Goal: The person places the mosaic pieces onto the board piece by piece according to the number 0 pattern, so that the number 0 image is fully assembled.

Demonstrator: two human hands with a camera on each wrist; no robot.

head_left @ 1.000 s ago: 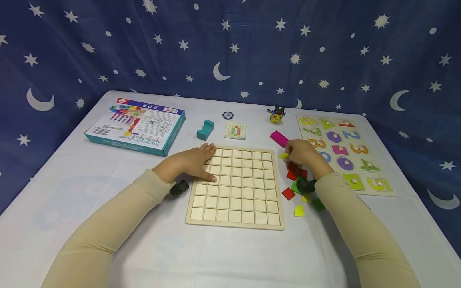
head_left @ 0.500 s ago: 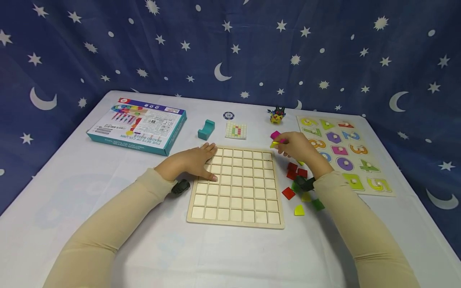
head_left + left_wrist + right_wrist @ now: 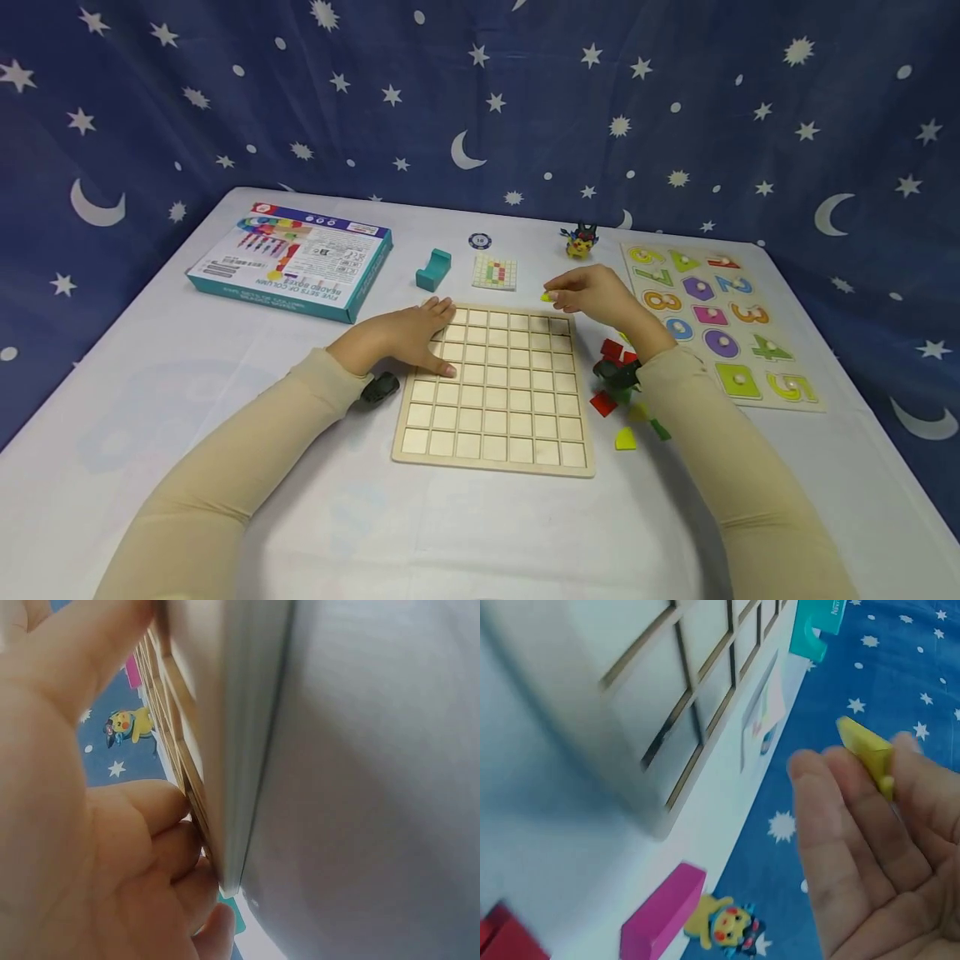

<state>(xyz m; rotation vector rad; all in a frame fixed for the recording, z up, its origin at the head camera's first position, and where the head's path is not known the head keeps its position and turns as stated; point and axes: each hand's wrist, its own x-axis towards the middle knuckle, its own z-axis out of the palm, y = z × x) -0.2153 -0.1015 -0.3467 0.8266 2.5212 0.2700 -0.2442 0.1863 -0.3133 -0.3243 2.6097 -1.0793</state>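
Note:
My left hand (image 3: 412,336) rests with spread fingers on the upper left edge of a wooden grid board (image 3: 495,392). In the left wrist view its fingers (image 3: 150,802) lie along the board's rim. My right hand (image 3: 596,296) pinches a small yellow tile (image 3: 870,750) between thumb and fingers, just above the board's far right corner. Beside the board's right edge lie loose red tiles (image 3: 603,404), green tiles (image 3: 660,429) and yellow tiles (image 3: 626,439), partly hidden under the right wrist.
Behind the board are a patterned grid card (image 3: 495,272), a teal curved block (image 3: 433,270), a poker chip (image 3: 480,241) and a small yellow figure (image 3: 581,241). A magenta block (image 3: 664,911) stands near the figure. A flat box (image 3: 292,260) lies left, a number puzzle board (image 3: 723,325) right.
My right hand has moved from the tile pile, up and to the left past the magenta block, carrying the yellow tile. My left hand has stayed on the board.

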